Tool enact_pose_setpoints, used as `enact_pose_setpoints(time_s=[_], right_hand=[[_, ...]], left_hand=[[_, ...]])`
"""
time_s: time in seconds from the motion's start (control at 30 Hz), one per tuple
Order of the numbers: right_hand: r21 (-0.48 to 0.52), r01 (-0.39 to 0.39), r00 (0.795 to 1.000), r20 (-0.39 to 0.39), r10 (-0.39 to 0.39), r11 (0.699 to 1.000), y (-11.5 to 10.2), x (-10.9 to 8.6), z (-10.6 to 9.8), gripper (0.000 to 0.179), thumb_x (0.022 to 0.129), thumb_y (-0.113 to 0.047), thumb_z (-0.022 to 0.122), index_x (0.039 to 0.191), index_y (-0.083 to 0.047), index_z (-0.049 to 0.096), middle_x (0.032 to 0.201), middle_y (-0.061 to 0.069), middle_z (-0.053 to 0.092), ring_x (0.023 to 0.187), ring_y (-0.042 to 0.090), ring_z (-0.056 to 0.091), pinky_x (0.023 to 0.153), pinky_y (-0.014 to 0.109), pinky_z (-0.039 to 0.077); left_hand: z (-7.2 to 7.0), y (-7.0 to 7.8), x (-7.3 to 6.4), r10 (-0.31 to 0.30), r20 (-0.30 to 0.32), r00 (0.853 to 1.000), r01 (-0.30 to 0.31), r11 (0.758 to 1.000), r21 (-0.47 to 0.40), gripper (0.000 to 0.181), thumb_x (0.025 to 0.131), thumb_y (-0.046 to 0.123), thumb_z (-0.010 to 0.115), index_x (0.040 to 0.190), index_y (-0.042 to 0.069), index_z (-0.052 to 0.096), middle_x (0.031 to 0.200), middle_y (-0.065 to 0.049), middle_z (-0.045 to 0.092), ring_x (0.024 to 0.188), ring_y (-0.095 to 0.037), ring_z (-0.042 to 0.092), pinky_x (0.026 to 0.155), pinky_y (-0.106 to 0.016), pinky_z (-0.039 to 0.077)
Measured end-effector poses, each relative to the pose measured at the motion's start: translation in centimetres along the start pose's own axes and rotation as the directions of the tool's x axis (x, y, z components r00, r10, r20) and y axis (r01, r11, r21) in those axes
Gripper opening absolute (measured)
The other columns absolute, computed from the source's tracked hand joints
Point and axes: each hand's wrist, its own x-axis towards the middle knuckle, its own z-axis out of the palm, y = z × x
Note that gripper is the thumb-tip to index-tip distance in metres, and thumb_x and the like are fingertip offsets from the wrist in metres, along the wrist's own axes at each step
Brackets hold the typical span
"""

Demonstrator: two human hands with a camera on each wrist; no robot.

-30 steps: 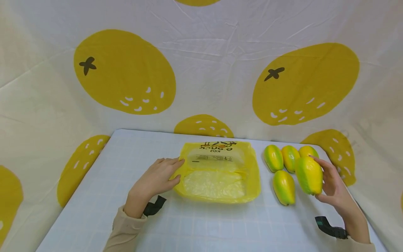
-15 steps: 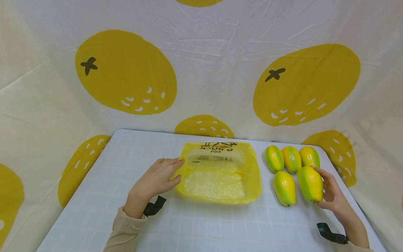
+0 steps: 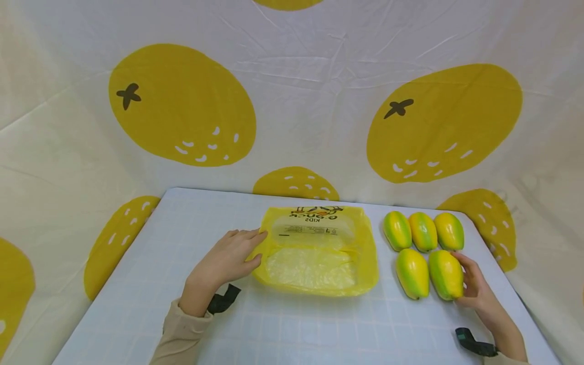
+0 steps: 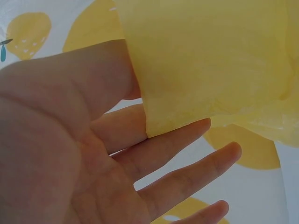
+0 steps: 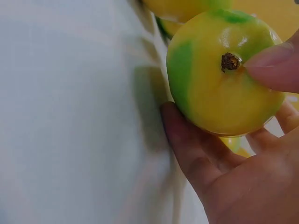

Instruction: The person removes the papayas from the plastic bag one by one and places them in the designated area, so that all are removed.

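Observation:
At the right of the head view, my right hand (image 3: 476, 286) grips a yellow-green papaya (image 3: 446, 275), fingers and thumb around its right side. The right wrist view shows the thumb near the brown stem end of the papaya (image 5: 222, 93). The fruit looks to be at the table surface, beside another papaya (image 3: 412, 274). My left hand (image 3: 228, 258) lies at the left rim of an opened yellow plastic bag (image 3: 367, 263), thumb and forefinger apart. In the left wrist view, the bag (image 4: 205, 60) hides the thumb and forefinger tips; the other fingers are extended.
Several more papayas (image 3: 423, 231) form a row behind the front pair, right of the bag. A pale checked cloth (image 3: 319, 329) covers the table. Behind it hangs a white curtain (image 3: 310, 126) printed with yellow fruit.
My right hand has lowered the papaya toward the table and slightly left, next to the front papaya. The left hand and bag stay put.

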Motion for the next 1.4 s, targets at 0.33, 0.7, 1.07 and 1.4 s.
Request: enact_pose_setpoints(time_s=[0.33,0.7,1.07,1.4], right_hand=[[-0.065,-0.086,0.996,-0.013,0.086,0.994,0.1,-0.1,0.6,0.113,0.061,0.022,0.055,0.158,-0.016,0.013,0.156,-0.008,0.016,0.129,-0.002,0.021,0.099,0.007,0.013],[-0.059,-0.107,0.994,0.013,0.108,0.993,0.1,0.0,0.9,0.114,0.062,0.018,0.055,0.159,-0.017,0.007,0.157,-0.01,0.011,0.13,-0.005,0.015,0.108,0.017,-0.002],[-0.02,-0.095,0.994,0.058,0.096,0.995,0.2,-0.1,1.1,0.116,0.062,0.02,0.051,0.16,-0.018,0.001,0.161,-0.004,-0.002,0.136,-0.004,0.002,0.106,0.017,-0.013],[-0.049,-0.077,0.994,0.074,0.08,0.996,-0.1,0.1,1.3,0.111,0.063,0.017,0.054,0.159,-0.013,0.006,0.161,-0.002,0.003,0.135,-0.005,0.01,0.099,0.007,0.006]], left_hand=[[0.0,0.1,-0.2,-0.003,-0.003,1.0,0.003,1.0,-0.01,0.05,0.094,0.019,0.065,0.14,0.0,0.055,0.141,-0.019,0.054,0.125,-0.036,0.054,0.106,-0.058,0.039],[0.0,0.0,-0.1,-0.005,-0.006,1.0,0.004,1.0,-0.017,0.051,0.094,0.02,0.065,0.14,0.002,0.055,0.141,-0.018,0.054,0.126,-0.035,0.054,0.107,-0.059,0.038],[0.0,0.0,-0.2,0.009,-0.032,0.999,-0.011,0.999,-0.04,0.049,0.095,0.021,0.065,0.14,0.003,0.056,0.139,-0.019,0.056,0.124,-0.036,0.056,0.105,-0.056,0.04],[0.0,-0.1,-0.1,0.028,-0.039,0.999,-0.03,0.998,-0.054,0.05,0.096,0.025,0.063,0.141,0.004,0.055,0.139,-0.019,0.055,0.124,-0.035,0.056,0.105,-0.056,0.04]])
